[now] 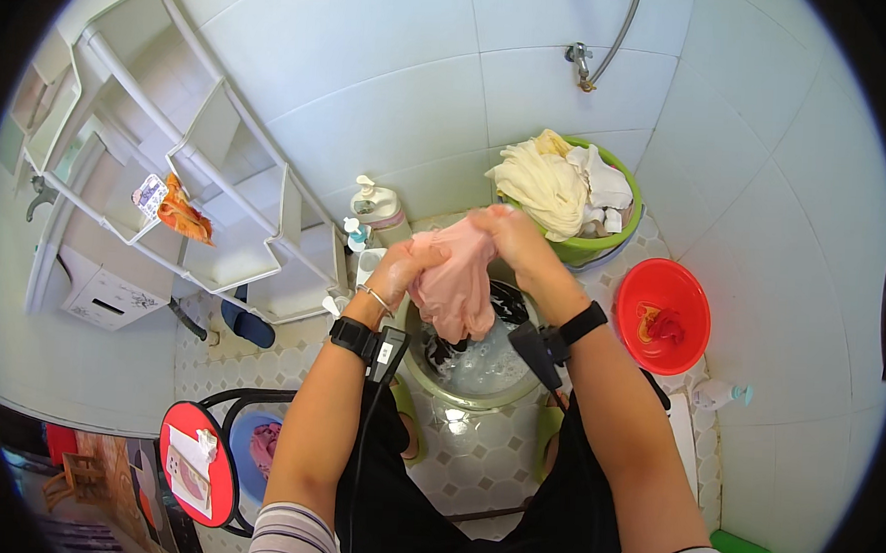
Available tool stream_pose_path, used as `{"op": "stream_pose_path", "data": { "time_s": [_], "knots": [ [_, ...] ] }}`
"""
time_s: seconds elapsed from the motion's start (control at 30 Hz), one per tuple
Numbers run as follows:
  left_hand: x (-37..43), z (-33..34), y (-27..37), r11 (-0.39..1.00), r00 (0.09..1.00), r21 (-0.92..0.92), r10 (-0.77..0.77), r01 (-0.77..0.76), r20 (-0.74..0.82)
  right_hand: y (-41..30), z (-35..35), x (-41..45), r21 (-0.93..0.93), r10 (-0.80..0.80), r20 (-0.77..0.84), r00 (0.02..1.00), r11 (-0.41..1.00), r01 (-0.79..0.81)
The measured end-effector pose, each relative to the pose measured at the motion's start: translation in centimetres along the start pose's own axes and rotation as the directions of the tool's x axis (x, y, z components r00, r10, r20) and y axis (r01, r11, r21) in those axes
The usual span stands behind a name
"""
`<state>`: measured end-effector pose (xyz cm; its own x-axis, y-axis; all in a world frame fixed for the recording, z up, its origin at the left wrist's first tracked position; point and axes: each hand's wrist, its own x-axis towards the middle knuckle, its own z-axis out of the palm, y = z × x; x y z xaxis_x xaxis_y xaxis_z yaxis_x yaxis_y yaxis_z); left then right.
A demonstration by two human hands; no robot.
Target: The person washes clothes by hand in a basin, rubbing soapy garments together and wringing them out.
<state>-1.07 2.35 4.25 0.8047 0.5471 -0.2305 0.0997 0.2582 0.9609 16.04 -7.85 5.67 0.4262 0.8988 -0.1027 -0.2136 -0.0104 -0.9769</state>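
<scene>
A wet pink cloth garment hangs between my two hands, above a metal basin on the tiled floor. My left hand grips its upper left edge, and my right hand pinches its upper right edge. Sudsy water fills the basin, with dark cloth partly under the surface. Beyond my right hand stands a green tub heaped with cream cloth and white cloth.
A red basin with red cloth lies at right, near a pump bottle. Pump bottles stand by the wall beside a white shelf rack. At lower left are a red-topped stool and a blue basin.
</scene>
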Motion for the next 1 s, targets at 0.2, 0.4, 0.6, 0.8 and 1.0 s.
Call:
{"op": "stream_pose_path", "data": {
  "time_s": [0.2, 0.4, 0.6, 0.8, 1.0],
  "knots": [
    [1.2, -0.9, -2.1, 0.955, 0.998, 0.294, 0.017, -0.036, 0.066, -2.1, 0.3, -0.7, 0.392, -0.113, 0.047, 0.993, 0.916, 0.085],
    [2.6, -3.7, -5.7, 0.445, 0.917, 0.894, 0.379, -0.062, -0.125, -3.7, 1.2, -1.8, 0.664, -0.157, 0.079, 0.984, 0.745, 0.066],
    [2.9, -3.9, -8.8, 0.814, 0.996, 0.578, 0.005, -0.058, 0.093, -5.2, -0.3, -2.6, 0.697, -0.182, 0.103, 0.978, 0.715, 0.059],
    [2.2, 1.4, -9.7, 0.676, 0.988, 0.733, 0.147, -0.072, -0.038, -4.1, 2.7, -3.2, 0.524, -0.155, 0.304, 0.940, 0.851, -0.029],
    [3.0, 1.0, -11.3, 0.545, 0.945, 0.835, 0.226, 0.077, -0.235, -5.3, 2.6, -4.9, 0.620, -0.264, 0.346, 0.900, 0.784, -0.008]
  ]
}}
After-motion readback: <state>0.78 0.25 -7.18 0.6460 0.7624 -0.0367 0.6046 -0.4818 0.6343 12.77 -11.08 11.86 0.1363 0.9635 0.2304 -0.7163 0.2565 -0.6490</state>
